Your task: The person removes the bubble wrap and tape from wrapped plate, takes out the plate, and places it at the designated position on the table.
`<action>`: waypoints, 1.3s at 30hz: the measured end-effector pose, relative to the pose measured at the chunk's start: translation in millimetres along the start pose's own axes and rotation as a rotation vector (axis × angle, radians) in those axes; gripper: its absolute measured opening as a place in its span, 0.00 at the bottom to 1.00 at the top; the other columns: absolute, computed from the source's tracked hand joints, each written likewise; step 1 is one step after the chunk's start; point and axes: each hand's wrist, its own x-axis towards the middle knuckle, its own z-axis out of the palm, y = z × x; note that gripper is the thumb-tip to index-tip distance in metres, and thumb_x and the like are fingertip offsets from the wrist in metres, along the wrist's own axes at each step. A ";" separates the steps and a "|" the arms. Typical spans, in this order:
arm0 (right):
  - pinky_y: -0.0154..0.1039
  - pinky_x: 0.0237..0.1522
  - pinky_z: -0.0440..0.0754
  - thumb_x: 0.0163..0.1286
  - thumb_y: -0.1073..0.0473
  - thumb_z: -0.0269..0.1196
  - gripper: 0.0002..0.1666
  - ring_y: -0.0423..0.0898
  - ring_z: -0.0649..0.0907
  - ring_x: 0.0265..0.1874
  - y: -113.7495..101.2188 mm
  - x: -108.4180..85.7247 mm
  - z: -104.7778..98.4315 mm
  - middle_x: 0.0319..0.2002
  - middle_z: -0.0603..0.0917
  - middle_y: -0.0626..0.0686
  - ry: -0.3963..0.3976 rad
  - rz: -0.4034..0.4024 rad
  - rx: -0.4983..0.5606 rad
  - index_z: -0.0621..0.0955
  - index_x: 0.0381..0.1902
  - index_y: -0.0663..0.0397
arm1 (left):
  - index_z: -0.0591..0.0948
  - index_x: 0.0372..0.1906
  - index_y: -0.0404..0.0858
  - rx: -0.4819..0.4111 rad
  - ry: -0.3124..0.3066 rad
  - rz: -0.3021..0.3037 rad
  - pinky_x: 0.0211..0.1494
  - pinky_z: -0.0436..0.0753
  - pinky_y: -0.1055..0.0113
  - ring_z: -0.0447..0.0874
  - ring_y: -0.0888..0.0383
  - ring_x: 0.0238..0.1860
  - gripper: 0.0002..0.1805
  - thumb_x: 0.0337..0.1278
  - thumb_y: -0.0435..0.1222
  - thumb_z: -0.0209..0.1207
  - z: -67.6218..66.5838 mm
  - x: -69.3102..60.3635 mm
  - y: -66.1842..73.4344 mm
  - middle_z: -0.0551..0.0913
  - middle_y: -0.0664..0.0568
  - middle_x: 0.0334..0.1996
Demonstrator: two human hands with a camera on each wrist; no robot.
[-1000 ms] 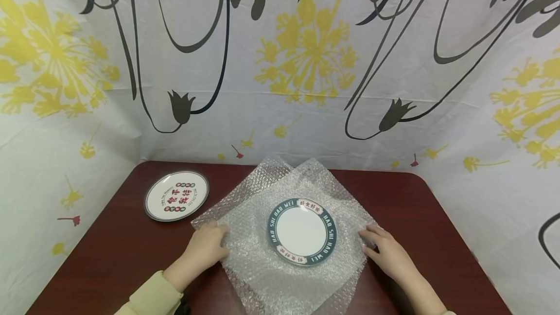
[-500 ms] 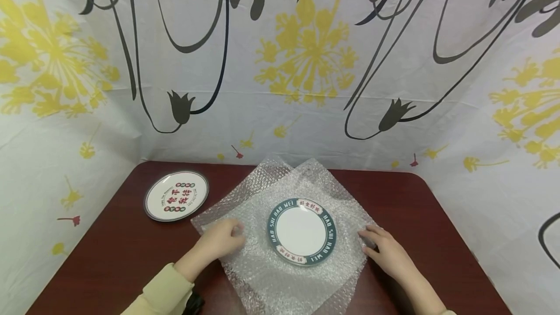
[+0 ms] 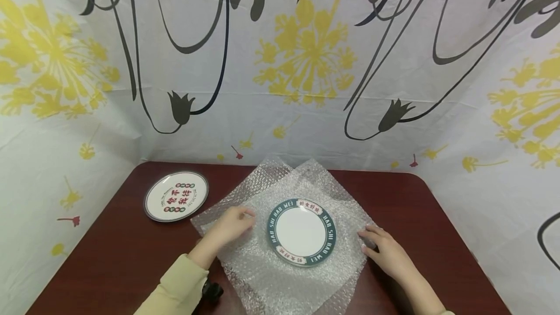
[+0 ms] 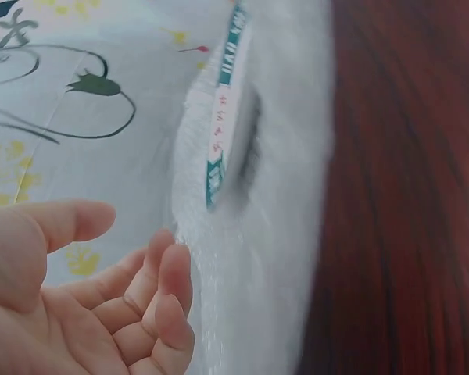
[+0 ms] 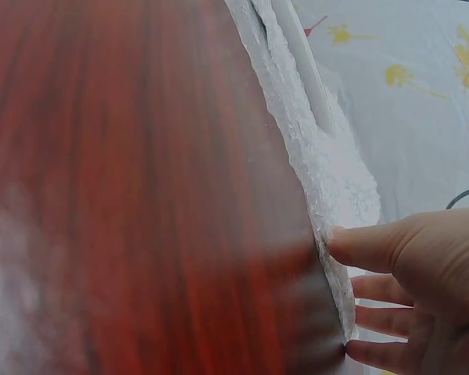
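Observation:
A white plate with a green lettered rim (image 3: 301, 232) lies face up on stacked, crossed sheets of bubble wrap (image 3: 280, 281). To the plate's left, my left hand (image 3: 229, 227) hovers over the wrap, its fingers loosely curved. In the left wrist view, thumb and fingers of that hand (image 4: 102, 297) are apart with nothing between them. My right hand (image 3: 389, 254) is at the right corner of the wrap. The right wrist view has the thumb and fingertips of this hand (image 5: 422, 281) touching the wrap's edge (image 5: 305, 172), spread from each other.
A second plate, white with red characters (image 3: 176, 196), lies at the back left of the dark red table (image 3: 109, 256). Patterned cloth (image 3: 262, 125) hangs behind and at both sides. A small black object (image 3: 213, 291) is beside my left sleeve.
My left hand has left the wrap's left corner and moved right and slightly away from me, toward the green-rimmed plate. The right hand and both plates have stayed in place.

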 end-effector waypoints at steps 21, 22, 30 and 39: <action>0.65 0.54 0.70 0.59 0.62 0.69 0.23 0.68 0.68 0.61 1.6 -0.7 1.2 0.59 0.73 0.67 -0.004 0.012 0.021 0.81 0.54 0.58 | 0.79 0.46 0.26 -0.323 -0.033 -0.156 0.17 0.73 0.74 0.76 0.60 0.15 0.17 0.57 0.35 0.56 32.2 26.2 4.3 0.80 0.46 0.22; 0.65 0.54 0.70 0.59 0.62 0.69 0.23 0.68 0.68 0.61 1.7 -0.6 1.3 0.59 0.73 0.67 -0.002 0.012 0.019 0.81 0.54 0.58 | 0.79 0.47 0.26 -0.312 -0.032 -0.166 0.17 0.73 0.74 0.76 0.59 0.16 0.17 0.58 0.36 0.56 33.2 26.8 3.5 0.81 0.46 0.22; 0.65 0.53 0.70 0.58 0.62 0.69 0.23 0.68 0.68 0.61 2.8 0.3 1.7 0.59 0.73 0.67 0.004 0.013 0.017 0.81 0.54 0.59 | 0.78 0.48 0.27 -0.286 -0.019 -0.240 0.20 0.79 0.69 0.77 0.57 0.17 0.18 0.58 0.36 0.58 39.4 28.9 0.1 0.80 0.45 0.23; 0.65 0.52 0.71 0.59 0.62 0.69 0.23 0.68 0.68 0.60 0.8 -0.5 1.7 0.59 0.73 0.67 0.009 0.012 0.020 0.81 0.53 0.59 | 0.79 0.48 0.28 -0.200 -0.052 -0.239 0.17 0.75 0.72 0.77 0.58 0.15 0.18 0.58 0.37 0.58 40.9 28.0 0.0 0.81 0.46 0.22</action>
